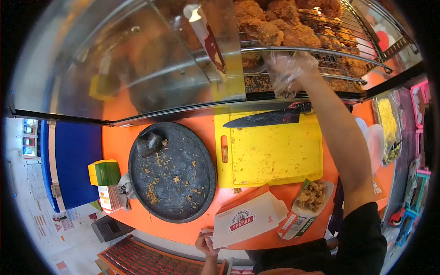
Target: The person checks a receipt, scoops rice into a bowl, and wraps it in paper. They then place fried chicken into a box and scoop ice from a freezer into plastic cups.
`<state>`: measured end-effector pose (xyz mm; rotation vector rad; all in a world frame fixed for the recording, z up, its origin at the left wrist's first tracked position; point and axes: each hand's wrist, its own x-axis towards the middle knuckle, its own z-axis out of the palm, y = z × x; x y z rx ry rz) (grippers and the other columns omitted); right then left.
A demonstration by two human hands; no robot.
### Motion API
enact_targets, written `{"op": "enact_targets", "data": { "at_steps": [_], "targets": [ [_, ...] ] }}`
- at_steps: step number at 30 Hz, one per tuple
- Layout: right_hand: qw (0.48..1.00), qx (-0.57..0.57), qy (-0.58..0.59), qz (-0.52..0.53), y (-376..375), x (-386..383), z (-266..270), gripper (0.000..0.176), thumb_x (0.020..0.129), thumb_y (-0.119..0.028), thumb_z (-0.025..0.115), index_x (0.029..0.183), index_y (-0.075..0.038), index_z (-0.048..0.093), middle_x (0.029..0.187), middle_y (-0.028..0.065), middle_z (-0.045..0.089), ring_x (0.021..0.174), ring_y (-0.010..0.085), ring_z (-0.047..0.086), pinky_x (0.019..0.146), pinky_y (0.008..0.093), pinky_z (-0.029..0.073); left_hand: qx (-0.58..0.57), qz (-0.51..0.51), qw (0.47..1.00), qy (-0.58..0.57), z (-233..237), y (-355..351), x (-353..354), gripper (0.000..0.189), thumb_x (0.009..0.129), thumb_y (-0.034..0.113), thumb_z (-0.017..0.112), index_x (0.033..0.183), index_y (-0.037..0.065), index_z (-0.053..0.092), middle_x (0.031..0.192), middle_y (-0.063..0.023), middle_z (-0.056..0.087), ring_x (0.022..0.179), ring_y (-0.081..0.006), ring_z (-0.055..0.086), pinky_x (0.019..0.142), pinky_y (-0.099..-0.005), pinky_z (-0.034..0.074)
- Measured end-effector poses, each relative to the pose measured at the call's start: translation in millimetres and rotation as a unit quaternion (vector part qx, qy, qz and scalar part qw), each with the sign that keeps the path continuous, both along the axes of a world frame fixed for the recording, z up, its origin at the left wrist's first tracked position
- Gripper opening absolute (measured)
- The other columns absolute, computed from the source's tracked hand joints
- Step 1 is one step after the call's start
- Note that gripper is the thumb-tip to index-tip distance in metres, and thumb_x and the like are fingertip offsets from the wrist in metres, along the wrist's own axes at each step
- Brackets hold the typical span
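Observation:
At the bottom, my left hand (pixel 205 242) is closed on the edge of a white and red chicken box (pixel 247 220) with printed lettering. My right hand (pixel 291 73), in a clear plastic glove, reaches inside the glass display case (pixel 174 50), near its wire rack (pixel 325 53) of fried chicken (pixel 279 25). The glove and blur hide what its fingers are doing. To the right of the held box, another carton (pixel 300 222) contains small fried chicken pieces (pixel 312 195).
A large knife (pixel 266 120) lies across the top of the crumb-strewn yellow cutting board (pixel 275 156). Left of it sits a round stone mortar (pixel 183 151) with a dark pestle (pixel 150 143). Folded boxes (pixel 110 197) stand further left. A tray of yellow shreds (pixel 387 121) is at right.

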<state>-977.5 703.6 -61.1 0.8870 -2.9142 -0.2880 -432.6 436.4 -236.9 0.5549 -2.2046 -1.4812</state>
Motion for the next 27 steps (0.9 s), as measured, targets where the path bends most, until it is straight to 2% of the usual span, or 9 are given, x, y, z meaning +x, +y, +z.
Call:
{"op": "enact_targets", "data": {
  "at_steps": [5,9,10,12,14,16,19,23,27],
  "targets": [
    [0.987,-0.074,0.137,0.039,-4,40,-10,0.053,0.092,-0.024,0.055,0.143,-0.014,0.045,0.114,0.0087,0.065,0.101,0.0285,0.063,0.100,0.0560,0.047,0.005,-0.030,0.999,-0.026,23,1,-8,0.050,0.097,0.043,0.055,0.095,-0.006,0.065,0.088,-0.0163,0.066,0.083,-0.0243,0.064,0.075,-0.0378,0.050],
    [0.866,-0.392,0.309,0.039,-19,70,-1,0.019,0.087,-0.013,0.068,0.105,-0.008,0.070,0.089,0.0061,0.065,0.086,0.0263,0.064,0.091,0.0426,0.052,0.127,-0.044,0.990,0.047,41,8,-23,0.063,0.092,0.045,0.063,0.125,-0.007,0.056,0.119,-0.0232,0.061,0.110,-0.0320,0.061,0.095,-0.0427,0.048],
    [0.834,-0.501,0.231,-0.028,-16,82,-4,0.022,0.085,-0.008,0.071,0.107,-0.005,0.069,0.100,0.0090,0.069,0.090,0.0272,0.065,0.090,0.0362,0.051,0.095,-0.088,0.991,0.030,54,9,-32,0.068,0.089,0.045,0.067,0.130,-0.008,0.051,0.126,-0.0240,0.056,0.116,-0.0337,0.058,0.099,-0.0439,0.046],
    [0.810,-0.541,0.226,-0.012,3,121,8,0.025,0.088,-0.007,0.069,0.112,-0.002,0.068,0.114,0.0127,0.070,0.098,0.0262,0.067,0.089,0.0351,0.052,0.029,-0.174,0.984,-0.004,81,11,-47,0.082,0.084,0.043,0.074,0.140,-0.008,0.041,0.139,-0.0256,0.048,0.129,-0.0370,0.051,0.107,-0.0464,0.041],
    [0.803,-0.576,0.099,-0.114,26,187,27,0.028,0.089,-0.004,0.068,0.116,-0.001,0.067,0.123,0.0152,0.068,0.108,0.0251,0.066,0.092,0.0339,0.052,0.011,-0.181,0.983,-0.016,83,17,-58,0.081,0.081,0.038,0.078,0.139,-0.008,0.045,0.138,-0.0252,0.051,0.129,-0.0375,0.051,0.108,-0.0474,0.040],
    [0.594,-0.733,-0.278,-0.182,39,248,44,0.022,0.087,-0.007,0.067,0.109,-0.006,0.073,0.115,0.0119,0.071,0.107,0.0292,0.067,0.096,0.0366,0.050,-0.033,-0.187,0.982,-0.011,84,17,-78,0.071,0.080,0.034,0.078,0.133,-0.007,0.053,0.133,-0.0238,0.057,0.127,-0.0363,0.054,0.107,-0.0471,0.041],
    [0.720,-0.447,-0.514,-0.135,63,322,43,0.024,0.085,-0.009,0.069,0.108,-0.006,0.073,0.113,0.0123,0.072,0.108,0.0273,0.067,0.096,0.0354,0.050,0.021,-0.136,0.990,-0.037,92,13,-124,0.038,0.087,0.015,0.070,0.119,-0.004,0.064,0.115,-0.0174,0.069,0.112,-0.0261,0.065,0.096,-0.0391,0.050],
    [0.518,-0.529,-0.579,-0.341,56,371,46,0.035,0.084,-0.012,0.073,0.116,0.002,0.067,0.110,0.0152,0.068,0.105,0.0257,0.066,0.090,0.0341,0.051,0.123,-0.159,0.975,-0.093,119,24,-146,0.012,0.093,0.009,0.064,0.100,-0.002,0.063,0.105,-0.0114,0.067,0.090,-0.0105,0.061,0.068,-0.0237,0.051],
    [0.526,-0.571,-0.566,-0.278,64,383,54,0.042,0.087,-0.016,0.073,0.122,0.005,0.061,0.113,0.0153,0.066,0.105,0.0249,0.066,0.089,0.0372,0.052,0.106,-0.144,0.976,-0.122,121,23,-156,0.014,0.096,0.013,0.064,0.093,0.000,0.060,0.093,-0.0091,0.069,0.080,-0.0062,0.058,0.058,-0.0214,0.045]
  ]
}}
